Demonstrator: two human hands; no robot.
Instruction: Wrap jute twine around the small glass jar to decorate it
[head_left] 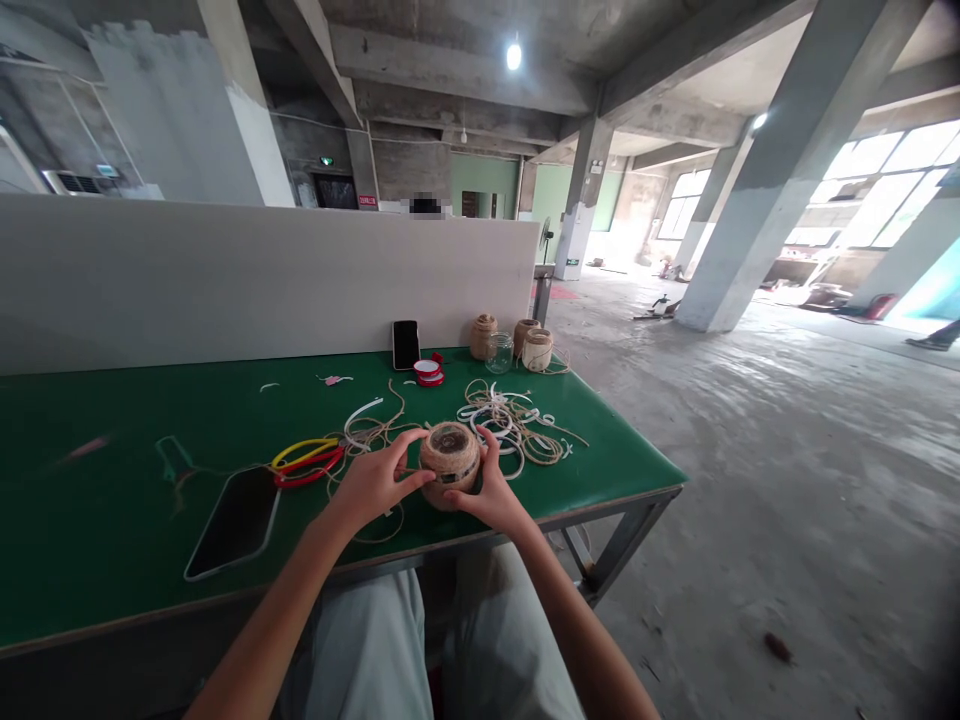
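A small jar wrapped in brown twine [448, 462] stands near the front edge of the green table [112, 520]. My left hand [373, 484] grips its left side with thumb and fingers closed on it. My right hand [491, 488] presses against its right side, fingers curled round it. A loose strand of twine runs from the jar across the table toward a tangle of twine and white strips [510, 425] just behind it.
Red and yellow scissors [309, 460] and a dark phone [236, 520] lie to the left. At the back stand another phone [406, 344], a red tape roll [429, 371], a glass jar [499, 352] and twine-wrapped jars [537, 348] against a white partition [225, 280]. Concrete floor lies right.
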